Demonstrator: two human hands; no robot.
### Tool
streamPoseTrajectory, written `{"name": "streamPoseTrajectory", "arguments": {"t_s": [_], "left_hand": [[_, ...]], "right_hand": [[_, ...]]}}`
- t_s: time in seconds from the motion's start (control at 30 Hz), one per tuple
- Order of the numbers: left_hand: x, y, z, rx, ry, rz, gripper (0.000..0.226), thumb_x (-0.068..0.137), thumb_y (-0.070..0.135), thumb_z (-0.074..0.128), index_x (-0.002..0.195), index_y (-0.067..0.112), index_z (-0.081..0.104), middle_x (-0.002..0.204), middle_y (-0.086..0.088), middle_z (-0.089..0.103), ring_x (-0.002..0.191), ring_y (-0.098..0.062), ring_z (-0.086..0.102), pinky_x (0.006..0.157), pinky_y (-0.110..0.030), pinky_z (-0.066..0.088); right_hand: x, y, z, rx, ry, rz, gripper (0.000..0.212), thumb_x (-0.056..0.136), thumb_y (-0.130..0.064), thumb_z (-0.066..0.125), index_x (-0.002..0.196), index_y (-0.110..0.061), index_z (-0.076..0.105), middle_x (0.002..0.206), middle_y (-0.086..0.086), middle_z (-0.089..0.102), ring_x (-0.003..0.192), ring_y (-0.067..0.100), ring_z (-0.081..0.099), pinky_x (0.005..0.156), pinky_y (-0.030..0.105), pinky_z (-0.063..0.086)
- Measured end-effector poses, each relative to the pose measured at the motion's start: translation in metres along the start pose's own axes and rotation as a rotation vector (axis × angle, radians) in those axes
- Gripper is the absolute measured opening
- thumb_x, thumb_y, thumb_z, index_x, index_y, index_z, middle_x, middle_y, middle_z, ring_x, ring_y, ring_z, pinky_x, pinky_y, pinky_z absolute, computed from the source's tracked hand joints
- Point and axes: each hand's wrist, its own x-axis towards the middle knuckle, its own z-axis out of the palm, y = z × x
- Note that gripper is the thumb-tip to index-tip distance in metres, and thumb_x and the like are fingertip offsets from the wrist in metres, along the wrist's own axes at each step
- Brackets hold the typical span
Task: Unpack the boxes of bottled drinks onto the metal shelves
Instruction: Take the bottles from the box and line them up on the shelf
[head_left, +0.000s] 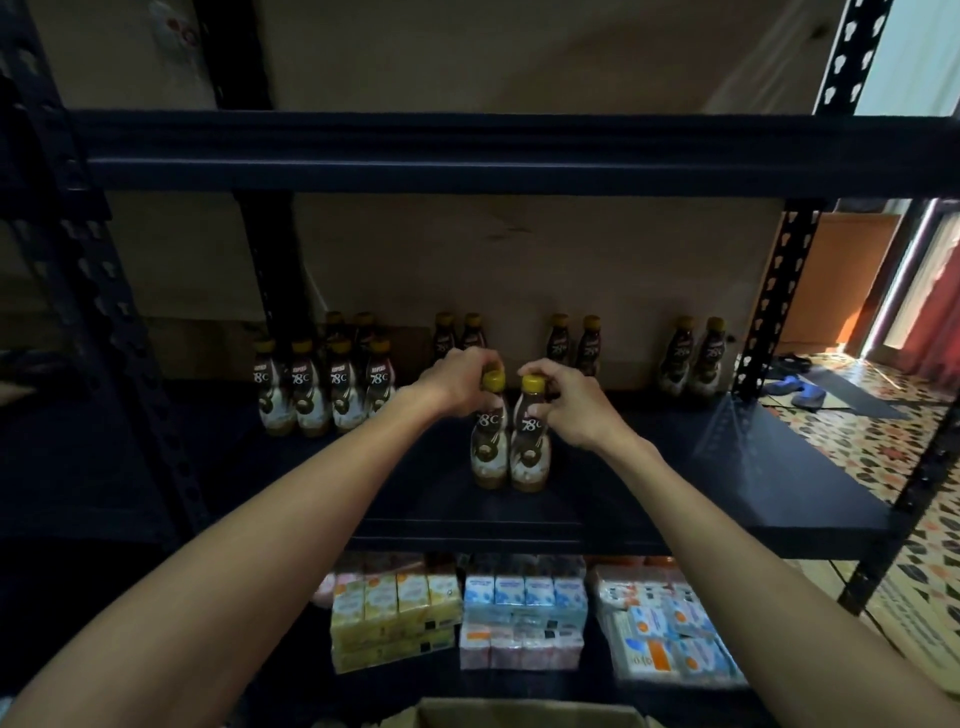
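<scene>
Two bare arms reach forward over the flap of a cardboard box (524, 714) at the bottom edge. Below the middle shelf, shrink-wrapped packs of small drink cartons (524, 618) sit on the lower shelf: yellow left, blue and pink middle, white-orange right. On the dark metal shelf (779, 483), two brown yellow-capped bottles stand upright, touching side by side near the front. Left hand (460, 384) fingers closed round the neck and cap of the left bottle (489, 447); right hand (574, 410) pinching the right bottle (530, 452) just under its cap. Further back left, a cluster of same bottles (322, 389) stands close together. Along the back wall, three pairs of the same bottles (693, 358), spaced apart. Patterned tile floor (883, 441) at right with blue slippers (797, 392).
</scene>
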Motion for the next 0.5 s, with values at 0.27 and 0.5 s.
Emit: {"name": "streamPoseTrajectory", "arguments": {"t_s": [0.27, 0.5], "left_hand": [[0.010, -0.040, -0.022, 0.219, 0.021, -0.069, 0.044, 0.086, 0.031, 0.073, 0.123, 0.029, 0.049, 0.119, -0.004, 0.058, 0.114, -0.027, 0.055, 0.090, -0.044, 0.048], [0.025, -0.065, -0.033, 0.487, 0.170, -0.024, 0.038, 0.086, 0.033, 0.073, 0.121, 0.024, 0.060, 0.120, -0.001, 0.064, 0.116, -0.023, 0.057, 0.096, -0.043, 0.041]], "right_hand": [[0.041, -0.015, 0.046, 0.026, 0.009, -0.057, 0.042, 0.090, -0.008, 0.070, 0.121, -0.034, 0.060, 0.116, 0.004, 0.065, 0.107, 0.017, 0.062, 0.076, 0.015, 0.045], [0.081, -0.023, 0.080, 0.036, 0.022, -0.022, 0.046, 0.090, -0.012, 0.071, 0.126, -0.036, 0.057, 0.122, 0.008, 0.062, 0.123, 0.022, 0.051, 0.091, 0.022, 0.040]]}}
